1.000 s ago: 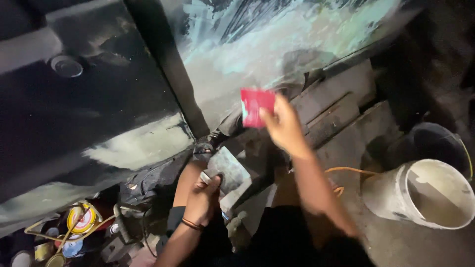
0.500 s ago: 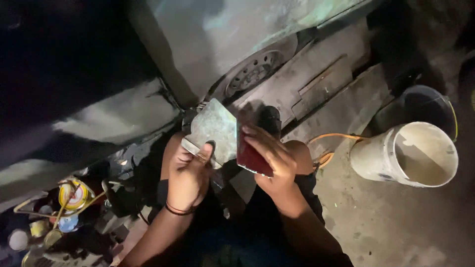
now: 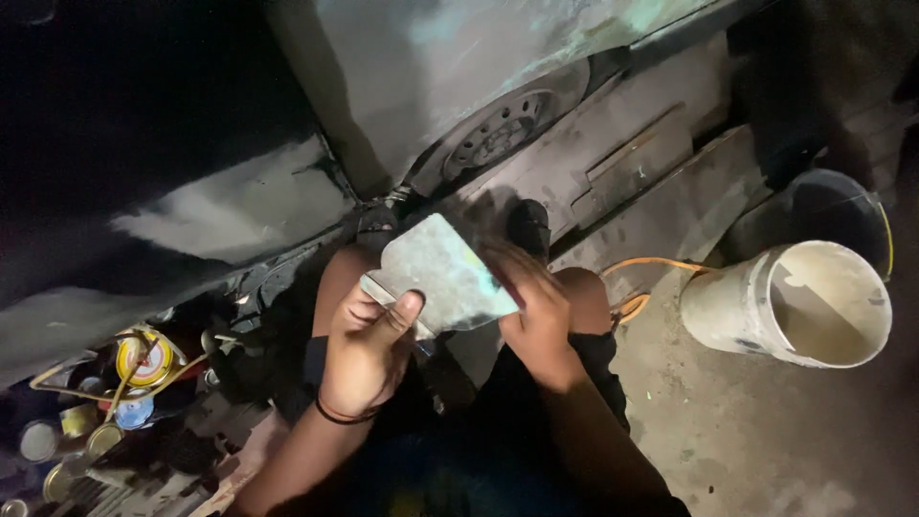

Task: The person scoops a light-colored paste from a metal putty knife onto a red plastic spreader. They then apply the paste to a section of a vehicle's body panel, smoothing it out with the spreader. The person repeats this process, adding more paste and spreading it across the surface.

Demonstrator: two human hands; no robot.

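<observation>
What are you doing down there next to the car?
A person is crouching beside a dusty grey car body. The left hand holds a flat grey smeared metal board, thumb on top. The right hand rests against the board's right edge; whether it holds anything is hidden. A pale plastic bucket lies tipped to the right, and small paint tins sit at the left.

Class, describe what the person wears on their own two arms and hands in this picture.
Both forearms are bare, with no sleeves showing, and neither hand is gloved. The left hand has a thin dark band around its wrist. The right hand shows no band or ring.
</observation>
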